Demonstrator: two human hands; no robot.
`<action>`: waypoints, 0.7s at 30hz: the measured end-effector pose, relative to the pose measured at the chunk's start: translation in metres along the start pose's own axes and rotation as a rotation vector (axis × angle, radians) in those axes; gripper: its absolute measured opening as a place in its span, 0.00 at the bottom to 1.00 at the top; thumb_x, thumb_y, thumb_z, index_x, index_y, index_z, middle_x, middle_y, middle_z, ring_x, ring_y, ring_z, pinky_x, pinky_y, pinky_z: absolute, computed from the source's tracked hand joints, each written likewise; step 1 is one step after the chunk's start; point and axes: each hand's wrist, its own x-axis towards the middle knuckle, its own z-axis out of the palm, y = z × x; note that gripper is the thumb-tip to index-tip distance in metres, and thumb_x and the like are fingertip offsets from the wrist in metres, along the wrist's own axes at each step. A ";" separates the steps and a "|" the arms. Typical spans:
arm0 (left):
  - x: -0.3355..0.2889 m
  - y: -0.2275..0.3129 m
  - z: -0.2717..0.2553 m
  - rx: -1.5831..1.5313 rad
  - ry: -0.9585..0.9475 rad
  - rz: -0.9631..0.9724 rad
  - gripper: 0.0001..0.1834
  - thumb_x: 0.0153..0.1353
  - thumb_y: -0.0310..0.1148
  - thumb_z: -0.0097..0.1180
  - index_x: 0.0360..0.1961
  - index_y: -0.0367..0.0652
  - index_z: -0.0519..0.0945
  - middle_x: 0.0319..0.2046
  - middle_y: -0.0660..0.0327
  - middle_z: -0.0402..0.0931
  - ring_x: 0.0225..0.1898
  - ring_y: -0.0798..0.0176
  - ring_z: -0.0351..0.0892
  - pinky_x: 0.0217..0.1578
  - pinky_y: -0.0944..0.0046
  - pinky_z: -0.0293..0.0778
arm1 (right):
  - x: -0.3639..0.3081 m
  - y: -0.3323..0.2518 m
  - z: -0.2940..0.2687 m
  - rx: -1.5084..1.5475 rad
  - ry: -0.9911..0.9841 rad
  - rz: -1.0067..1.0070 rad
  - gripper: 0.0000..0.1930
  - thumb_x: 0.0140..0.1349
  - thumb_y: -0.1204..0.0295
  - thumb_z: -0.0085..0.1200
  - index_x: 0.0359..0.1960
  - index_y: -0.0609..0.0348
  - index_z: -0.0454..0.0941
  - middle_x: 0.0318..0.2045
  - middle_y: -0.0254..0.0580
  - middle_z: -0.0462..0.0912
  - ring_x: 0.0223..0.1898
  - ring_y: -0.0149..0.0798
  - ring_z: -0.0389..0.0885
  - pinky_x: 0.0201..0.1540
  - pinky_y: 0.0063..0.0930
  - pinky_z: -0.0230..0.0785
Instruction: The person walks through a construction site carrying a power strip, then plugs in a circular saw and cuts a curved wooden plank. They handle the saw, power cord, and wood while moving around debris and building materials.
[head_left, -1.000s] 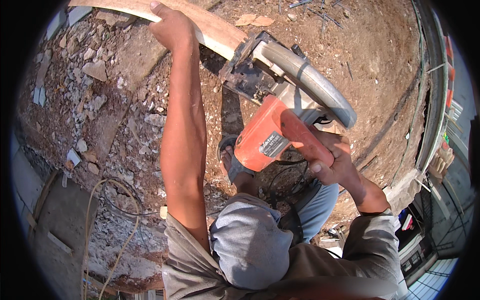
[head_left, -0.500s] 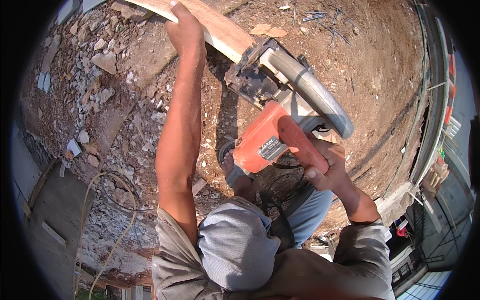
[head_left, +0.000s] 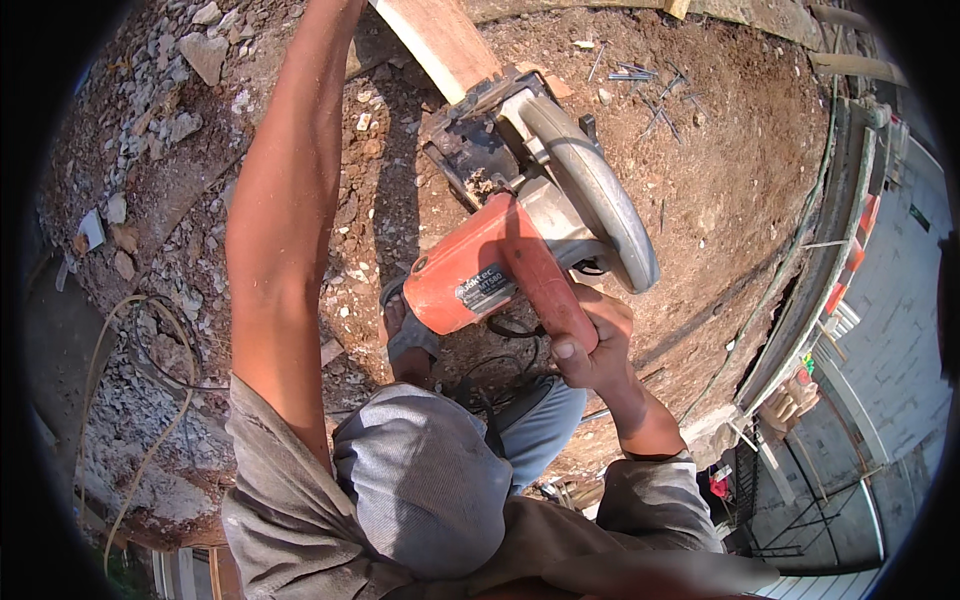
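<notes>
My right hand (head_left: 595,340) is closed round the red rear handle of a circular saw (head_left: 465,265). The saw has a red motor housing, a grey blade guard and a dark base plate. Its base plate rests against the near end of a wooden plank (head_left: 445,45), which runs out past the upper edge. The blade is hidden by the guard and base. My left forearm (head_left: 285,180) stretches up beside the plank, and its hand lies beyond the upper edge of the picture.
My sandalled foot (head_left: 408,338) is close behind the saw, near a dark cord (head_left: 500,365). Several loose nails (head_left: 660,100) lie on the dirt to the far right. Broken stones (head_left: 205,55) cover the left, with a looped pale hose (head_left: 140,300) nearer. A concrete edge (head_left: 800,300) borders the right.
The view has shifted, so the saw and plank appear farther left and slightly higher. My left hand, earlier holding the plank, has passed out of the top. My right hand keeps its hold.
</notes>
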 end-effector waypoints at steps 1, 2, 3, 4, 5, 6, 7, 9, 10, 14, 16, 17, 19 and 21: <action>-0.004 0.000 -0.001 0.013 -0.004 -0.008 0.38 0.67 0.60 0.35 0.46 0.29 0.77 0.35 0.43 0.79 0.39 0.48 0.80 0.42 0.53 0.71 | 0.003 -0.001 0.000 -0.006 -0.014 0.000 0.30 0.58 0.45 0.55 0.32 0.69 0.79 0.23 0.43 0.80 0.24 0.38 0.80 0.30 0.30 0.70; -0.006 0.002 0.000 0.023 -0.019 -0.010 0.39 0.67 0.60 0.35 0.45 0.29 0.78 0.34 0.43 0.80 0.39 0.48 0.80 0.42 0.53 0.72 | 0.005 -0.003 0.000 -0.012 -0.026 0.000 0.30 0.58 0.45 0.55 0.32 0.69 0.79 0.23 0.43 0.80 0.24 0.38 0.79 0.30 0.30 0.70; -0.010 0.004 0.000 0.023 -0.035 -0.016 0.39 0.67 0.61 0.34 0.45 0.29 0.78 0.33 0.43 0.80 0.39 0.48 0.80 0.42 0.53 0.72 | 0.007 -0.004 0.000 -0.017 -0.038 0.001 0.29 0.58 0.46 0.55 0.31 0.68 0.79 0.23 0.43 0.80 0.24 0.38 0.79 0.30 0.30 0.70; -0.016 0.007 -0.002 0.033 -0.055 -0.025 0.39 0.67 0.61 0.34 0.44 0.29 0.79 0.33 0.43 0.81 0.38 0.48 0.81 0.42 0.54 0.72 | 0.008 -0.005 0.000 -0.023 -0.041 0.003 0.29 0.58 0.45 0.55 0.31 0.68 0.79 0.23 0.43 0.80 0.24 0.38 0.79 0.30 0.29 0.70; -0.025 0.013 -0.005 -0.023 -0.126 -0.062 0.40 0.67 0.61 0.33 0.44 0.29 0.79 0.34 0.43 0.81 0.39 0.48 0.81 0.43 0.53 0.72 | 0.009 -0.005 -0.001 -0.032 -0.043 0.004 0.29 0.58 0.45 0.54 0.31 0.68 0.79 0.22 0.43 0.79 0.23 0.38 0.79 0.30 0.29 0.70; -0.031 0.016 -0.006 -0.057 -0.132 -0.062 0.40 0.67 0.61 0.34 0.44 0.29 0.79 0.34 0.43 0.81 0.40 0.48 0.81 0.43 0.53 0.72 | 0.010 -0.006 -0.002 -0.041 -0.044 0.006 0.29 0.58 0.45 0.54 0.30 0.68 0.79 0.22 0.42 0.79 0.23 0.38 0.79 0.29 0.29 0.69; -0.036 0.020 -0.008 -0.091 -0.137 -0.060 0.39 0.67 0.60 0.34 0.43 0.28 0.80 0.34 0.43 0.81 0.40 0.47 0.80 0.43 0.53 0.72 | 0.010 -0.005 -0.004 -0.038 -0.071 -0.007 0.27 0.57 0.48 0.57 0.33 0.68 0.79 0.26 0.44 0.80 0.27 0.40 0.81 0.33 0.30 0.71; -0.035 0.017 -0.005 -0.140 -0.112 -0.032 0.38 0.67 0.59 0.35 0.42 0.28 0.80 0.35 0.43 0.81 0.41 0.47 0.80 0.44 0.52 0.71 | 0.008 -0.001 -0.010 -0.035 -0.129 -0.031 0.24 0.56 0.55 0.63 0.40 0.67 0.79 0.35 0.49 0.83 0.34 0.44 0.84 0.40 0.31 0.74; -0.029 0.008 0.000 -0.149 -0.079 -0.006 0.38 0.67 0.58 0.35 0.42 0.29 0.80 0.35 0.43 0.81 0.41 0.46 0.80 0.44 0.52 0.71 | 0.009 -0.001 -0.009 -0.008 -0.115 -0.034 0.25 0.56 0.54 0.62 0.41 0.67 0.79 0.34 0.48 0.83 0.34 0.44 0.84 0.40 0.32 0.74; -0.016 -0.005 0.009 -0.252 0.102 0.140 0.36 0.67 0.56 0.38 0.42 0.26 0.79 0.36 0.40 0.80 0.41 0.44 0.80 0.46 0.51 0.71 | 0.021 -0.009 -0.002 -0.030 -0.158 0.061 0.28 0.59 0.50 0.58 0.44 0.67 0.77 0.31 0.46 0.82 0.32 0.43 0.83 0.38 0.32 0.74; -0.034 0.022 -0.009 -0.134 -0.090 -0.095 0.36 0.66 0.55 0.40 0.42 0.24 0.79 0.38 0.37 0.79 0.43 0.41 0.80 0.48 0.50 0.71 | 0.018 -0.015 -0.003 -0.053 -0.178 0.197 0.32 0.60 0.45 0.52 0.45 0.70 0.77 0.30 0.46 0.81 0.31 0.40 0.81 0.36 0.31 0.73; -0.032 0.024 -0.006 -0.147 -0.044 -0.074 0.36 0.66 0.55 0.42 0.41 0.23 0.79 0.39 0.35 0.79 0.45 0.40 0.79 0.49 0.50 0.71 | 0.018 -0.014 -0.002 -0.039 -0.127 0.181 0.34 0.60 0.44 0.51 0.44 0.72 0.77 0.30 0.46 0.81 0.31 0.38 0.80 0.36 0.30 0.72; -0.040 0.026 -0.003 -0.169 -0.023 -0.078 0.36 0.64 0.55 0.44 0.40 0.22 0.79 0.40 0.32 0.78 0.48 0.38 0.78 0.50 0.50 0.71 | 0.016 -0.012 0.012 0.020 0.065 0.141 0.37 0.61 0.43 0.47 0.42 0.76 0.78 0.30 0.45 0.81 0.31 0.36 0.79 0.35 0.29 0.72; -0.044 0.033 -0.010 -0.250 -0.051 -0.097 0.35 0.63 0.54 0.45 0.39 0.22 0.79 0.41 0.32 0.77 0.49 0.37 0.77 0.51 0.49 0.71 | 0.012 -0.009 0.009 0.001 0.078 0.155 0.40 0.59 0.38 0.47 0.39 0.76 0.78 0.26 0.42 0.79 0.27 0.33 0.77 0.29 0.26 0.68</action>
